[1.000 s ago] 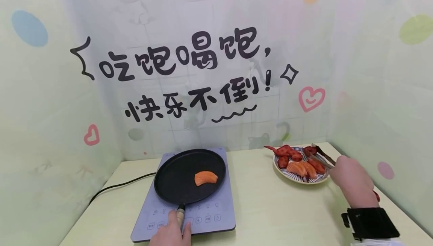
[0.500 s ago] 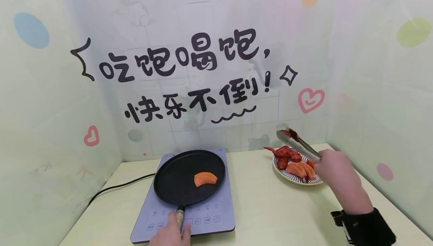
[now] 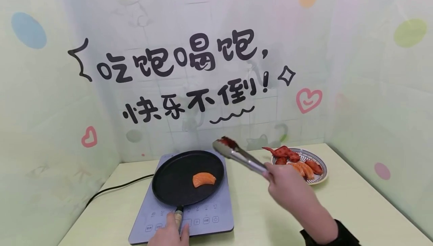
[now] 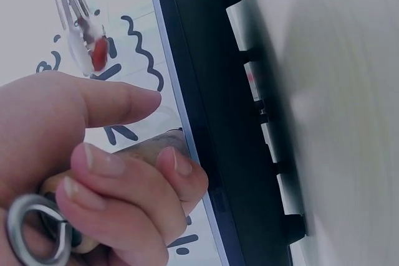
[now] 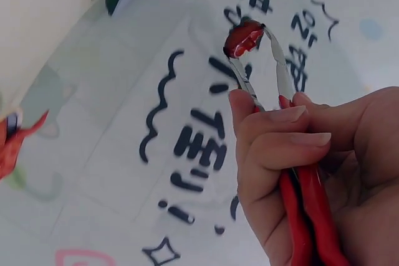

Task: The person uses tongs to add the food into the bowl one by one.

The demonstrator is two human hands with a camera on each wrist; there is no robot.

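Note:
My left hand (image 3: 170, 233) grips the wooden handle (image 3: 178, 217) of a flat black frying pan (image 3: 176, 178). One orange slice that looks like salmon (image 3: 204, 179) lies in the pan's right half. Red-handled metal tongs (image 3: 248, 162) are in my right hand (image 3: 294, 191), pointing left above the table. A dark red piece of food (image 3: 227, 142) is pinched in their tips, high near the pan's far right rim in the head view. The right wrist view shows the same red piece (image 5: 244, 38) between the tips and the fingers curled round the red handles (image 5: 305, 210).
The pan sits on a lilac induction cooker (image 3: 203, 229) with a black cord (image 3: 118, 186) running left. At the back right, a striped plate (image 3: 324, 163) holds red food pieces (image 3: 282, 152) and more orange slices (image 3: 306, 170). Printed cloth walls (image 3: 216, 5) enclose three sides.
My right hand has lifted the red piece off the plate with the tongs and carried it left toward the pan. The left hand stays on the handle.

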